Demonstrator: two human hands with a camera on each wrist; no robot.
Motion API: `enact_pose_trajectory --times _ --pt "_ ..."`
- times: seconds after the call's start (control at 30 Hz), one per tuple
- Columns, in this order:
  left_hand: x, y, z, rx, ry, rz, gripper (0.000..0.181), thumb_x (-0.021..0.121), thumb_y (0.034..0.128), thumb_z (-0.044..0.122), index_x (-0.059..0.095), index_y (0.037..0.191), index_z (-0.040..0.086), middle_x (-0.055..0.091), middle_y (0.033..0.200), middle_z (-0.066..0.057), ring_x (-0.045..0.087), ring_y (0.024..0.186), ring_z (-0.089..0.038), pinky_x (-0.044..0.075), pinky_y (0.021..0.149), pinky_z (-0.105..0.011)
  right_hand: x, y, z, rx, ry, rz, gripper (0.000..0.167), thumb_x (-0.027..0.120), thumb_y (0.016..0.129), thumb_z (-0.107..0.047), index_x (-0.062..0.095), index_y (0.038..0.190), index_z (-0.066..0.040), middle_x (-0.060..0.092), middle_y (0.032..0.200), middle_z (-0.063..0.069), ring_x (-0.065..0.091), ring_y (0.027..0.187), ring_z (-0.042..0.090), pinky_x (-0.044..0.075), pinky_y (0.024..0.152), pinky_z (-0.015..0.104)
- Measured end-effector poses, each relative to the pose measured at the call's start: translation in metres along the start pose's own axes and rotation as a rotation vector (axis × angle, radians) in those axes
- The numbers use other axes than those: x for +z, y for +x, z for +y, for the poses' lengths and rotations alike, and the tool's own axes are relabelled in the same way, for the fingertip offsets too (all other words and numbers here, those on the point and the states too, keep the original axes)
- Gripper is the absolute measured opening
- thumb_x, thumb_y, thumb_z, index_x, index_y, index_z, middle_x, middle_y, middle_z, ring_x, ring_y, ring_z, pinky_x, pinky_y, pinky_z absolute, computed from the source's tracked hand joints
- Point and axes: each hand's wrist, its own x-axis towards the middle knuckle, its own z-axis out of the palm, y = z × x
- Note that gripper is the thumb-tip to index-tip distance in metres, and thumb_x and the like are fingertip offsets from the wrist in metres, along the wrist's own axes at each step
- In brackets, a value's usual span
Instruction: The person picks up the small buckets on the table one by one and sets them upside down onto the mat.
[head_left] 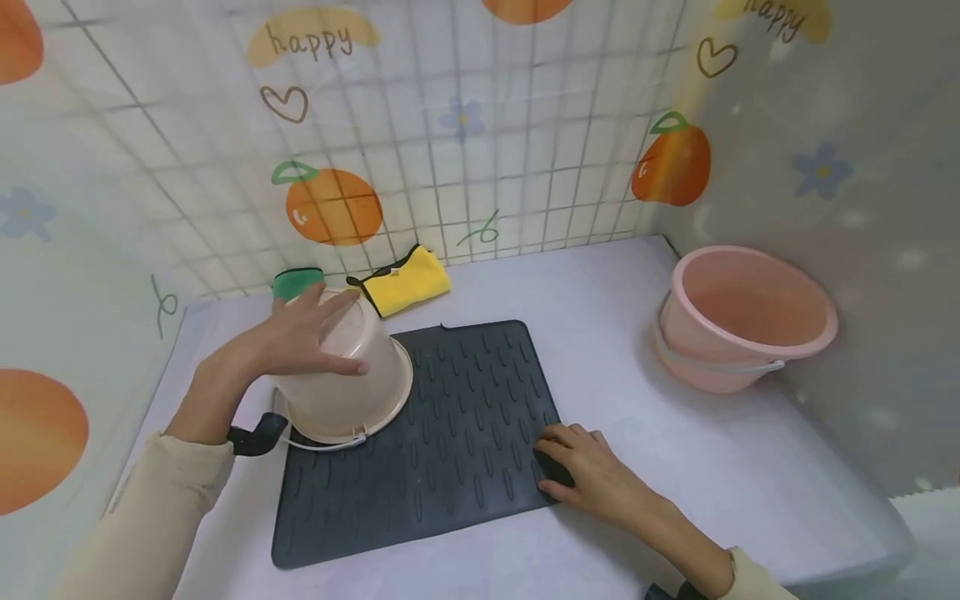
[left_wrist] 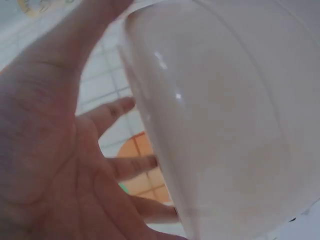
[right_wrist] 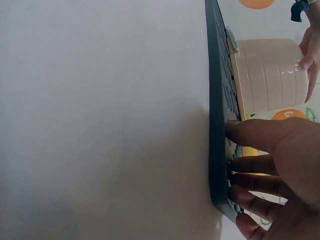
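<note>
Cream sleeve (head_left: 161,508), frame's lower left | left hand (head_left: 300,337) spread wide on upturned bucket (head_left: 348,400), left of centre | right hand (head_left: 592,475), fingers apart, touching dark mat (head_left: 450,425), lower right

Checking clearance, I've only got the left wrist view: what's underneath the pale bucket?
Observer: In the head view, the pale bucket sits over a dark ridged mat.
Operator: Anything touching that mat's free side?
Observer: Yes, the right grip: the right wrist view shows its fingers on the mat at the edge.
Operator: And further right?
Observer: A pink bucket stands on the table, open top up.
</note>
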Motion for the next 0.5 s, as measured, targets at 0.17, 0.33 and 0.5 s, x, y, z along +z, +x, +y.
enact_pose_trajectory --times 0.17,0.33,0.5 --pt "0.013 -0.021 0.009 0.031 -0.006 0.176 0.098 0.070 0.0813 0.067 0.031 0.158 0.019 0.024 0.160 -0.020 0.020 0.142 -0.052 0.022 0.095 -0.083 0.002 -0.001 0.000 -0.010 -0.002 -0.005 0.048 0.079 0.088 -0.032 0.067 0.126 -0.004 0.056 0.131 0.007 0.052 0.113 0.022 0.044 0.084 0.040" --pt "0.035 -0.041 0.033 0.170 -0.163 0.472 0.072 0.077 0.0860 0.043 0.049 0.148 0.020 0.045 0.149 -0.008 0.039 0.137 -0.032 0.039 0.100 -0.063 0.000 -0.001 0.002 -0.008 0.001 0.021 0.048 0.081 0.085 -0.030 0.068 0.124 -0.005 0.057 0.129 0.006 0.052 0.112 0.021 0.043 0.082 0.039" --pt "0.060 -0.052 0.051 0.210 -0.310 0.547 0.059 0.077 0.0893 0.034 0.054 0.143 0.028 0.055 0.138 0.004 0.052 0.123 -0.023 0.048 0.093 -0.051 0.001 0.000 0.002 -0.009 0.000 0.019 0.048 0.081 0.086 -0.030 0.067 0.124 -0.004 0.057 0.129 0.007 0.053 0.113 0.022 0.044 0.082 0.039"
